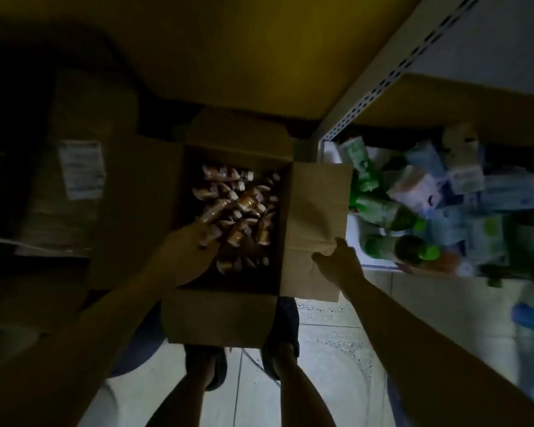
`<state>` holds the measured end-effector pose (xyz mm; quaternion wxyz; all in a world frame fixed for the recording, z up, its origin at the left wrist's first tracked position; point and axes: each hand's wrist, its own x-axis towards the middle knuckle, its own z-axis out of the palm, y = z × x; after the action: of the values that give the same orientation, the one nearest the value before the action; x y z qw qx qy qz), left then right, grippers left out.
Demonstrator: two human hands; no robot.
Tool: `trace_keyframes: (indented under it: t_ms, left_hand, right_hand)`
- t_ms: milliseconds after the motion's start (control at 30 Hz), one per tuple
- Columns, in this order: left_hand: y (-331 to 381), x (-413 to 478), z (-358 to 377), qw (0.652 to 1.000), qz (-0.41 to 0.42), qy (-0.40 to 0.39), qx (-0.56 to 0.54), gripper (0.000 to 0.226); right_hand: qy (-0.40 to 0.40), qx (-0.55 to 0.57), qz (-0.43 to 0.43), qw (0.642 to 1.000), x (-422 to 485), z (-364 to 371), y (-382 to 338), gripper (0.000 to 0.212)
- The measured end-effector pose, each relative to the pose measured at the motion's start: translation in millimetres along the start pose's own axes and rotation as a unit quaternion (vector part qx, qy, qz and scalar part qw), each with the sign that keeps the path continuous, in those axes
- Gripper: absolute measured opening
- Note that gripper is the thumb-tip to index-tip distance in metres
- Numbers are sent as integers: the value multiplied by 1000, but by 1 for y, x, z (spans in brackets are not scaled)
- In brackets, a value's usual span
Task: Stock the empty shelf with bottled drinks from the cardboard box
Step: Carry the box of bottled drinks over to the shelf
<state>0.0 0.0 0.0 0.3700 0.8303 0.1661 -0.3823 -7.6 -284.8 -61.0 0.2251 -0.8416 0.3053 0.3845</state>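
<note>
1. A person stands over an open cardboard box (228,322) on the floor of a dim storeroom, both bare arms reaching down, feet in dark shoes at the box's near flap.
2. The bottled drinks (238,208), small brown bottles with pale caps, lie jumbled on their sides in the bottom of the box; none stands upright.
3. The left hand (185,251) is down inside the box among the bottles, fingers curled at the near edge of the heap. It seems to be closing on one or more bottles, but the gloom hides whether it has a firm hold.
4. The right hand (339,263) is spread open and holds nothing, resting on or just above the box's right flap (316,211), apparently pressing it aside.
5. The metal shelf (383,78) rises to the right of the box, its slotted upright pale in the light. A lower level already holds green bottles (383,211) and boxed goods (463,183); the yellowish board (444,103) above them looks bare.
6. By this reckoning the work is at the picking step: bottles are being gathered, none yet placed.
7. The next move calls for a secure grip, a lift clear of the box walls, and a swing right to set the bottles upright on the bare shelf.
</note>
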Motion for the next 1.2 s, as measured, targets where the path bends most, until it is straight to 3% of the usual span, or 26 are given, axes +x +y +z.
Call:
trace_keyframes:
  t_ms: [100, 200, 233, 400, 533, 667, 867, 933, 1000, 1100, 1200]
  left_hand:
    - [-17, 32, 42, 1000, -24, -19, -7, 27]
    - [-23, 48, 73, 995, -66, -41, -65, 2]
    - [-26, 52, 78, 993, -70, -37, -85, 6]
    - [-36, 50, 65, 992, -79, -33, -98, 18]
    - [-48, 43, 16, 983, -142, 43, -108, 35]
    - [-75, 37, -30, 976, -168, 104, -96, 37]
    - [-129, 54, -84, 939, -242, 235, -64, 78]
    - [-137, 56, -90, 934, -233, 225, -148, 84]
    - [-144, 55, -86, 935, -221, 204, -187, 71]
    - [-140, 54, -74, 951, -194, 194, -145, 62]
    - [-122, 62, -60, 974, -193, 113, -41, 59]
  right_hand:
    - [42, 3, 30, 999, 45, 23, 20, 88]
    - [39, 44, 49, 997, 67, 40, 42, 96]
    - [30, 76, 42, 996, 69, 44, 47, 95]
    - [106, 85, 17, 991, 37, 40, 37, 43]
    - [32, -2, -83, 996, 4, 45, -10, 29]
    - [2, -87, -64, 994, 9, 57, -56, 35]
    - [12, -109, -80, 991, 11, 76, -67, 44]
    - [8, -116, -83, 990, 10, 71, -63, 45]
    - [-6, -132, -87, 987, 8, 64, -60, 45]
    - [-20, -142, -66, 987, 3, 51, -54, 36]
    - [-37, -136, -58, 988, -3, 45, -53, 32]
